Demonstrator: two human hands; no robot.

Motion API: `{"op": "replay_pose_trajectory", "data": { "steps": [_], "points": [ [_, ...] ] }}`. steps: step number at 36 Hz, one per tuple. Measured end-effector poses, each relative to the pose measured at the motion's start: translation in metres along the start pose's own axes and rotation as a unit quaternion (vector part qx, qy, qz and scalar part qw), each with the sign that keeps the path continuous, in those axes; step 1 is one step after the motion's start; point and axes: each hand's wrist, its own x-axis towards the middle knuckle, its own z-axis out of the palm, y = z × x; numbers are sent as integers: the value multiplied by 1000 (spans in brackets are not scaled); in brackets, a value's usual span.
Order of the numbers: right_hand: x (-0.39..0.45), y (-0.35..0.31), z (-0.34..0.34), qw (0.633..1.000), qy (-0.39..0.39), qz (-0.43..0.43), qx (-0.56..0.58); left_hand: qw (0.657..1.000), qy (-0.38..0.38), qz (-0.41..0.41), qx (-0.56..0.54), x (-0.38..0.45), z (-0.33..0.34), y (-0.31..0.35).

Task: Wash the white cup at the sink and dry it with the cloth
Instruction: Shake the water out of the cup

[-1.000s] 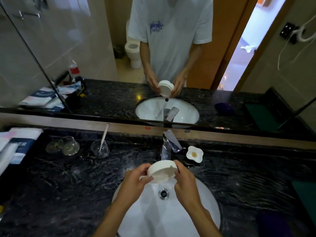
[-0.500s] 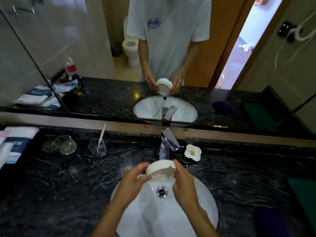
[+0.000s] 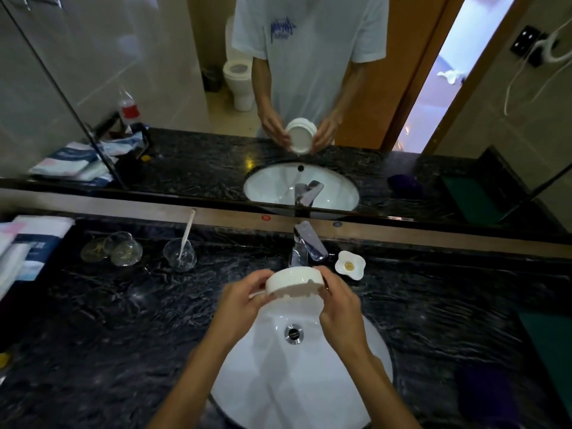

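Here, white cup [image 3: 294,281] tipped over sink [image 3: 356,342], both hands' grip curled round it, inside hidden

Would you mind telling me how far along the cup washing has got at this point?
Done: the white cup has been brought over the sink. In hand: the left hand and right hand grip its two sides, tilted below the faucet, where no running water is visible. Left: any remaining rinsing, then drying; the purple cloth lies untouched on the counter.
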Motion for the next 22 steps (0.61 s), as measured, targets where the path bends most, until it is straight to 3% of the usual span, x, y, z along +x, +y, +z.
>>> {"op": "replay_pose_trajectory", "data": {
  "steps": [3, 7, 11, 14, 22],
  "points": [
    [-3, 1, 6, 1000, -2, 28, 11, 1000, -7, -10, 8, -5, 2, 1],
    [-13, 3, 6, 1000, 10, 1, 11, 1000, 16, -2, -15, -13, 3, -5],
    [-15, 12, 16, 998, -31, 55, 8, 999, -3, -35, -10, -16, 8, -11],
    [-17, 12, 10, 1000, -17, 21, 4, 999, 5, -29, -33, -18, 8, -12],
    [-9, 9, 2, 1000, -1, 25, 5, 998, -11, -45, -38, -9, 6, -5]
  ]
}}
